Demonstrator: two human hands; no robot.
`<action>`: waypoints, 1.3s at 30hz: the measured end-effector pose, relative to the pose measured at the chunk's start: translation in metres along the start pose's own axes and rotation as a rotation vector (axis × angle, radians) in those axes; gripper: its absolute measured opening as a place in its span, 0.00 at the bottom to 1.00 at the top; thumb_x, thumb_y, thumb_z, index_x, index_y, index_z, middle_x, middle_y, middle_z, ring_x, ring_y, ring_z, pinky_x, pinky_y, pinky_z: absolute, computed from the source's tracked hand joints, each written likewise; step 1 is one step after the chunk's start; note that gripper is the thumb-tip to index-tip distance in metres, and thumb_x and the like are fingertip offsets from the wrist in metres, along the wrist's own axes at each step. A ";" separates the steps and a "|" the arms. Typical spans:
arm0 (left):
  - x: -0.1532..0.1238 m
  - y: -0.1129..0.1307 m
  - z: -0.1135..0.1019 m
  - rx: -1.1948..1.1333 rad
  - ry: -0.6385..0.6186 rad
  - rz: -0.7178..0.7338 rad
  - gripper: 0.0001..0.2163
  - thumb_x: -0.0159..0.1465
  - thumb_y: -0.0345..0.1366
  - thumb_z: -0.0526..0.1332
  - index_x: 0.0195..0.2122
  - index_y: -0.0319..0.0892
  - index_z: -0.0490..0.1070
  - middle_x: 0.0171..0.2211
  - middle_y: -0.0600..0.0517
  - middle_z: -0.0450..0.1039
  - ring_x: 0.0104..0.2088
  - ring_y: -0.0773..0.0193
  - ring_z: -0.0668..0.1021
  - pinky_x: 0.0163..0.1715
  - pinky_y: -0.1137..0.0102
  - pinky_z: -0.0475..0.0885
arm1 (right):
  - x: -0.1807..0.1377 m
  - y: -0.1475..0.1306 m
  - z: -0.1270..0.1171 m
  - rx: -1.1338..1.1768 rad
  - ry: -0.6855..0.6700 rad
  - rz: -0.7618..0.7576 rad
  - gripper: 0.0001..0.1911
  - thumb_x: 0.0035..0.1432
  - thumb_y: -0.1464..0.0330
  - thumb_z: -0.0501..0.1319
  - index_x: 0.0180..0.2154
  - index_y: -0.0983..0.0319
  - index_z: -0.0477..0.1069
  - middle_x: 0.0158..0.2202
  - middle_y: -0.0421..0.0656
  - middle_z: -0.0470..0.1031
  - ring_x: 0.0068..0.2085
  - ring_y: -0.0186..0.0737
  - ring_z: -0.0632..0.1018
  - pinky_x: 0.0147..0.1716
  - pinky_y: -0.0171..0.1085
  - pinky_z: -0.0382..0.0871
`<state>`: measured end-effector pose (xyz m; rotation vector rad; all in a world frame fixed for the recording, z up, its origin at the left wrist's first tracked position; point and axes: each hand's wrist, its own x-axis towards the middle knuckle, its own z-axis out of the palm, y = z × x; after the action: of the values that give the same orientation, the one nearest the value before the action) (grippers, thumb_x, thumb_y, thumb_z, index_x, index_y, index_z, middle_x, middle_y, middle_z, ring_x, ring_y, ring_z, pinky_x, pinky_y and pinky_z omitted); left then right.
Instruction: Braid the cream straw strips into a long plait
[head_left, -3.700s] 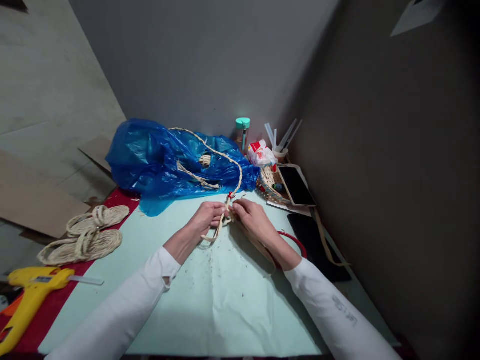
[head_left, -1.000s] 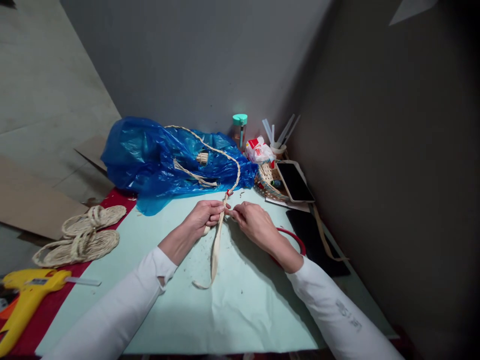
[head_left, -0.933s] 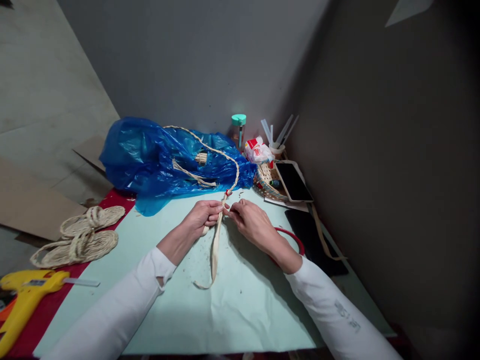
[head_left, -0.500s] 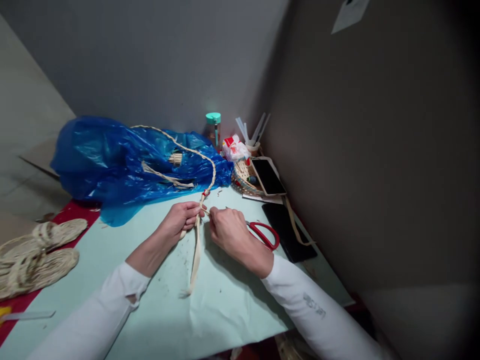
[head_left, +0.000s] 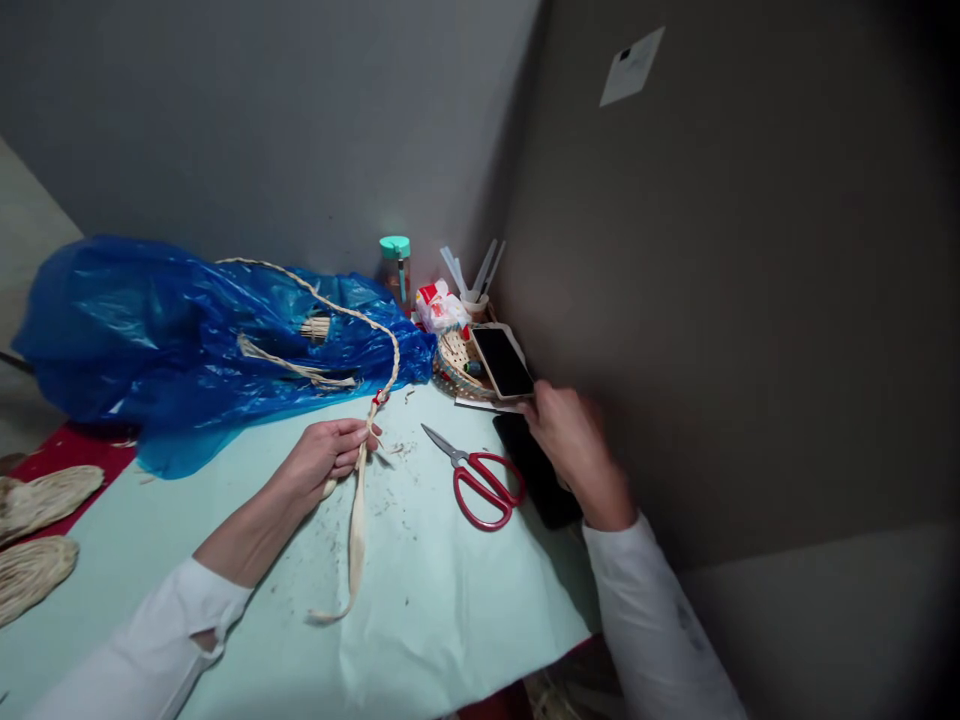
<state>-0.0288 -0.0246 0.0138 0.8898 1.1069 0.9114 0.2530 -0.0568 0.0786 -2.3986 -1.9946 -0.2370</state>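
Note:
My left hand (head_left: pixel 324 460) is closed on a pale straw braid (head_left: pixel 358 500) just below a small red clip (head_left: pixel 379 397). The braid's loose flat end trails toward me over the pale green paper (head_left: pixel 420 600). Its far part arches back onto the blue plastic bag (head_left: pixel 187 330). My right hand (head_left: pixel 566 435) has reached to the right, near the wall. It hovers over a dark flat object (head_left: pixel 536 470) beside a phone (head_left: pixel 502 360). Its fingers are blurred. Red-handled scissors (head_left: pixel 480 480) lie between my hands.
A woven tray (head_left: pixel 454 360) under the phone holds small items. Behind it stand a teal-capped bottle (head_left: pixel 395 262), a red-and-white packet (head_left: pixel 439 305) and a cup of sticks (head_left: pixel 472 285). Woven straw soles (head_left: pixel 37 530) lie on red cloth at left. Walls close the back and right.
My right hand let go of the braid and moved right toward the phone and dark object. The view swung right; the scissors now lie uncovered. My left hand keeps its hold.

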 end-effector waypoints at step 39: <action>-0.005 0.005 -0.003 -0.164 -0.098 0.010 0.07 0.50 0.26 0.65 0.31 0.32 0.72 0.17 0.59 0.57 0.14 0.80 0.53 0.14 0.80 0.42 | -0.009 -0.082 0.036 1.208 -0.584 -0.686 0.12 0.59 0.64 0.58 0.42 0.64 0.73 0.30 0.40 0.74 0.30 0.33 0.71 0.31 0.31 0.64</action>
<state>-0.0330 -0.0266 0.0198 0.7970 0.9309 0.9424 0.1750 -0.0463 0.0353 -1.0359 -2.0524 1.3615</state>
